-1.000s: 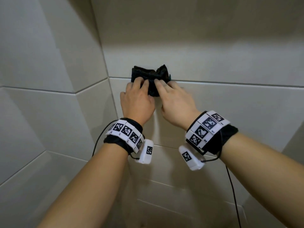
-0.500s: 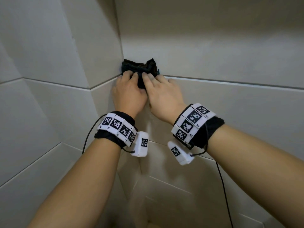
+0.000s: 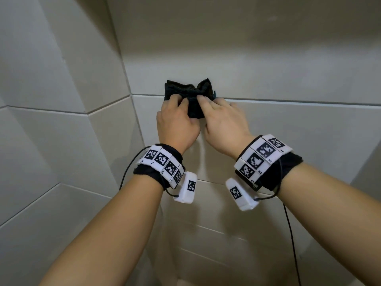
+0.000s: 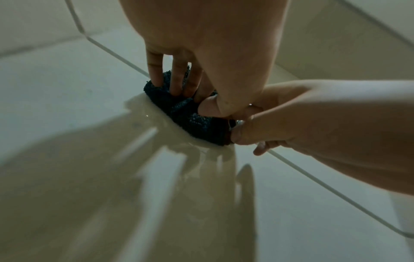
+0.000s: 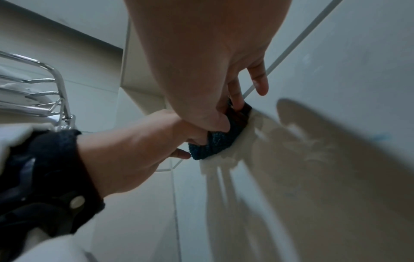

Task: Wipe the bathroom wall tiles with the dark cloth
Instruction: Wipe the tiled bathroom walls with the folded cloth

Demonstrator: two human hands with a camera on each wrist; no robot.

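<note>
The dark cloth is bunched against the beige wall tiles, on the horizontal grout line a little right of the wall corner. My left hand grips the cloth's left part, its fingers dug into the pile and its thumb curled beside it, as the left wrist view shows. My right hand pinches the cloth's right end between thumb and fingers. The cloth lies flat on the glossy tile, with the hands side by side and touching. The cloth is partly hidden under the fingers.
The side wall meets the back wall at a corner just left of the cloth. A chrome wire rack hangs on the wall to the left, behind my left wrist. Black cables trail from both wristbands. Bare tile stretches right and below.
Both hands slid the cloth left into the corner half a second ago, then back to the right along the grout line. Their hold on the cloth is unchanged.
</note>
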